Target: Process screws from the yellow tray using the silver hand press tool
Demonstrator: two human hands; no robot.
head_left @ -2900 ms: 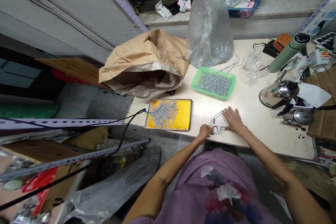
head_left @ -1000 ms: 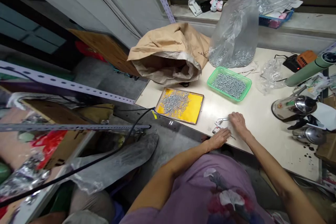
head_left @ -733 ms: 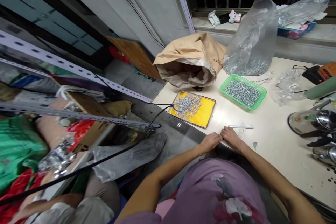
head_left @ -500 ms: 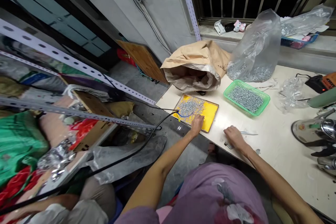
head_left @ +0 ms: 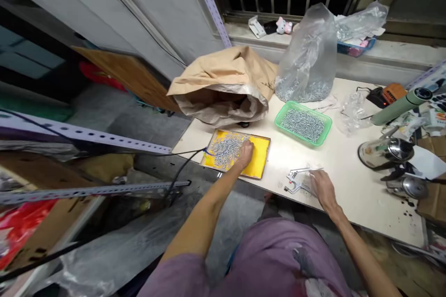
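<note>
well, small grey pins point(head_left: 226, 147) lie heaped and jumbled, sharing no one direction, in a yellow tray point(head_left: 260, 163) whose long side runs along the table's point(head_left: 348, 171) near edge. the left hand point(head_left: 245, 153) rests palm down on the heap, fingers bent; whether it grips any, cannot tell. the right hand point(head_left: 322, 185) lies flat and open, touching a thin metal tool point(head_left: 294, 184).

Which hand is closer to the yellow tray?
Left. The left hand rests in the yellow tray, on its screws. The right hand lies apart from the tray, on the table beside a metal tool.
</note>
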